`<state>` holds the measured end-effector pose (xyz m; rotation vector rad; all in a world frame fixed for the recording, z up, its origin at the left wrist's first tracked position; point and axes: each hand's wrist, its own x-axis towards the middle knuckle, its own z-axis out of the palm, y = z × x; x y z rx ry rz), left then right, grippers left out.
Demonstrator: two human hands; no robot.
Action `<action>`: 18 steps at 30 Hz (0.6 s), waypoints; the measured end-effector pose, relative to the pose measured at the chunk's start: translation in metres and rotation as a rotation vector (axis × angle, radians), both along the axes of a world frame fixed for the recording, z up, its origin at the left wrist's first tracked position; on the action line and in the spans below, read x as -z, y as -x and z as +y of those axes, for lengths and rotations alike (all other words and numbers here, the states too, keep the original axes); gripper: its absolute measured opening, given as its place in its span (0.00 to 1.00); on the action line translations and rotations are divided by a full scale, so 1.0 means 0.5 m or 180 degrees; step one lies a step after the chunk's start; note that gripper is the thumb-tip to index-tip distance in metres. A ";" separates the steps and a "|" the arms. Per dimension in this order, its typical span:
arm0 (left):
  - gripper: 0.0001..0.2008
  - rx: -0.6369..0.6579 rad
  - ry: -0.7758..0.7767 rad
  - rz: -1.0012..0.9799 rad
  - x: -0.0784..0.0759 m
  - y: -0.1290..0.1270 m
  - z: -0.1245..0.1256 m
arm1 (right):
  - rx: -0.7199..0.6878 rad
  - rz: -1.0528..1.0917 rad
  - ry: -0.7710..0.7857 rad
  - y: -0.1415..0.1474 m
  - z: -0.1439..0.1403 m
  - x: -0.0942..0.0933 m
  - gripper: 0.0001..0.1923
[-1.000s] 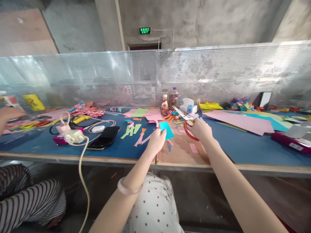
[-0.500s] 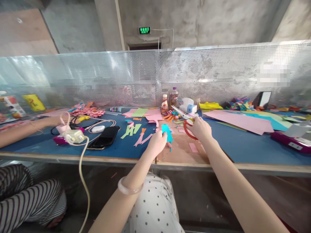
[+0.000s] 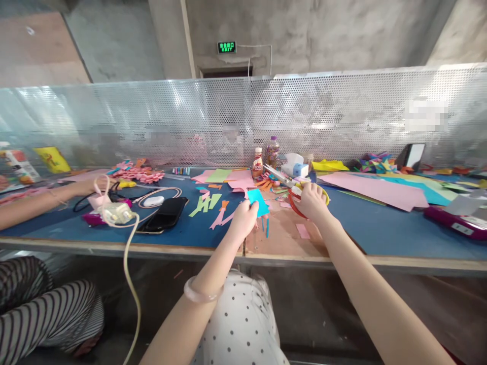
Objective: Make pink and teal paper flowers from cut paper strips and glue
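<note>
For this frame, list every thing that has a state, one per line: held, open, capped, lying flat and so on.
left hand: shut on the teal paper piece
teal paper piece: held up off the table
right hand: shut on the scissors
scissors: blades open
two bottles: upright, capped
black phone: lying flat, screen dark
large pink sheet: lying flat

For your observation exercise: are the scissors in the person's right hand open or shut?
Open. The scissors in the right hand show two metal blades spread apart, and the handle loops are parted, clear of the blue paper.
</note>
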<state>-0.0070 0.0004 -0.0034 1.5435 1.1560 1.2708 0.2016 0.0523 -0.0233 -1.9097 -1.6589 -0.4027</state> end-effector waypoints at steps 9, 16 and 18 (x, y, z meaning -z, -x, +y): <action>0.11 0.0055 0.0083 -0.0364 0.011 0.001 0.009 | -0.0421 0.0057 -0.0103 0.020 0.014 0.028 0.30; 0.12 0.0531 0.0435 -0.0653 0.005 -0.011 0.000 | -0.1306 0.0152 -0.0524 0.054 0.005 0.013 0.26; 0.14 0.0595 0.0296 -0.0342 0.004 -0.010 -0.003 | -0.1418 0.0300 -0.0544 0.060 -0.002 0.003 0.26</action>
